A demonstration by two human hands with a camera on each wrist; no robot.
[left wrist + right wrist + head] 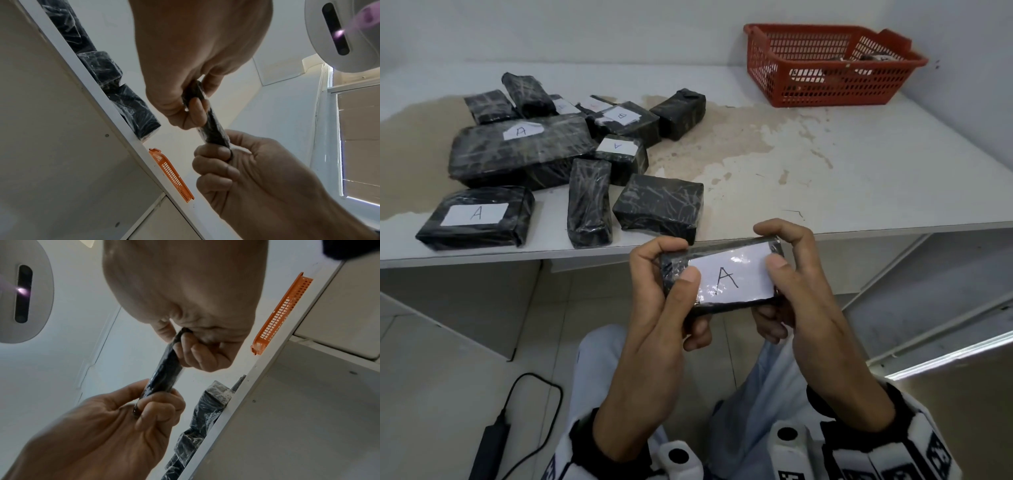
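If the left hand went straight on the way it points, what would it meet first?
Probably the front edge of the table, just beyond the left hand gripping the A packet. If it clears that (height is unclear), the unlabelled parcel near the edge comes next.

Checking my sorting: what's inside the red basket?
Dark wrapped parcels lie in the red basket, partly seen through its mesh; their number and labels are hidden by its walls.

Plain sorting or packing room — a stained white surface (876, 161) bearing black film-wrapped parcels (659, 202) with lettered paper labels (477, 214), a red plastic basket (801, 30), bare white walls (619, 31), tiled floor (448, 359).
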